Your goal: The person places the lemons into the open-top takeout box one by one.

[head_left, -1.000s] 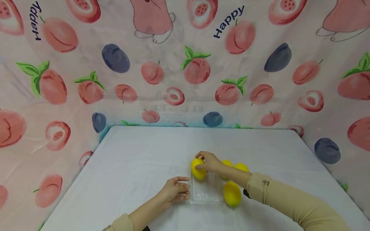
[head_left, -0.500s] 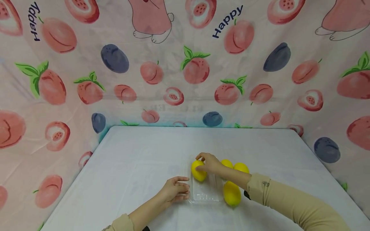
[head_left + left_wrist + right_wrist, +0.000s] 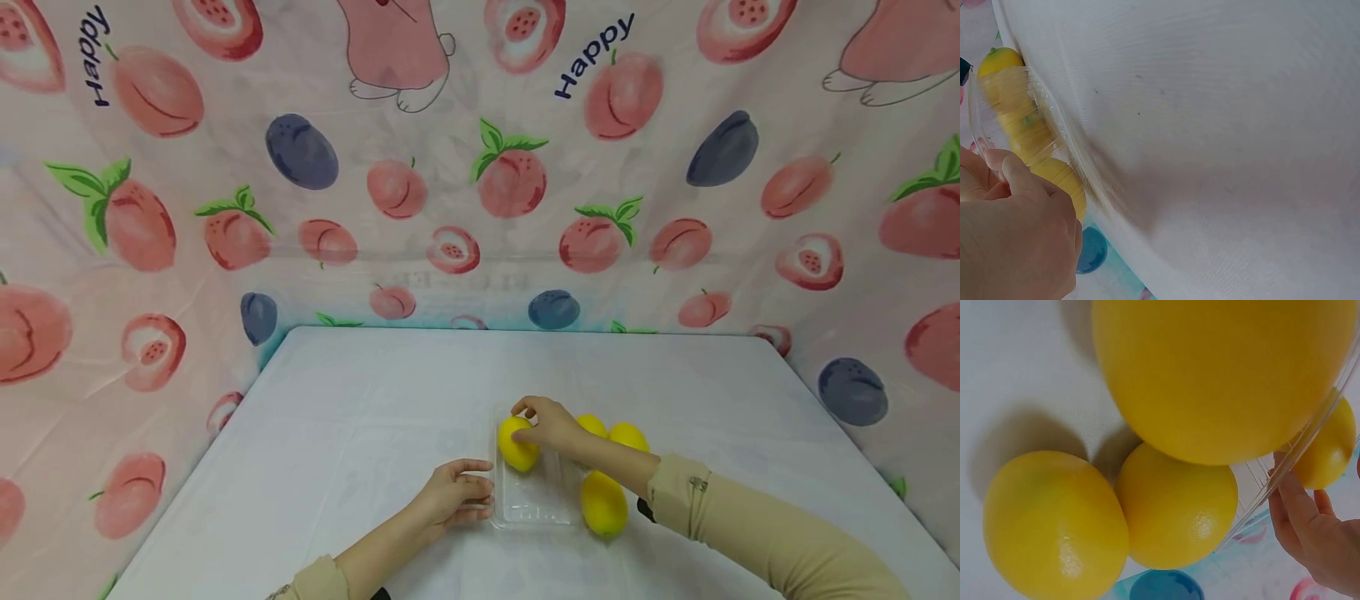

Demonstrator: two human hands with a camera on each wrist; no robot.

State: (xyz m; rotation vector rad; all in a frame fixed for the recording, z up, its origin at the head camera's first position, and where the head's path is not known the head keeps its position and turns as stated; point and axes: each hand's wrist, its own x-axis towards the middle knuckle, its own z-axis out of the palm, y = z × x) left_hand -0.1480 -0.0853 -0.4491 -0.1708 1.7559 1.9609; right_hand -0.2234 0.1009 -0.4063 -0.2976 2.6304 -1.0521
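Note:
Toward the far left corner of a clear plastic tray (image 3: 536, 510), my right hand (image 3: 551, 427) grips a yellow lemon (image 3: 516, 456), thumb on the near side and fingers over the top. The right wrist view has that lemon (image 3: 1336, 447) beyond the tray's transparent wall, with my right hand (image 3: 1319, 534) beside it. My left hand (image 3: 453, 498) holds the tray's left side. Seen from the left wrist, thumb and fingers of this left hand (image 3: 1022, 231) pinch the tray's edge, and yellow lemons (image 3: 1060, 178) show through the plastic.
Just right of the tray lies one lemon (image 3: 603, 504) near its front corner. Two more lemons (image 3: 591, 425) sit farther back, partly behind my right forearm. The white-covered table (image 3: 360, 392) meets a fruit-printed cloth backdrop (image 3: 450, 283) at its far edge.
The lemon in my right hand has shifted slightly lower and toward me within the tray. My left hand and the loose lemons have kept their places.

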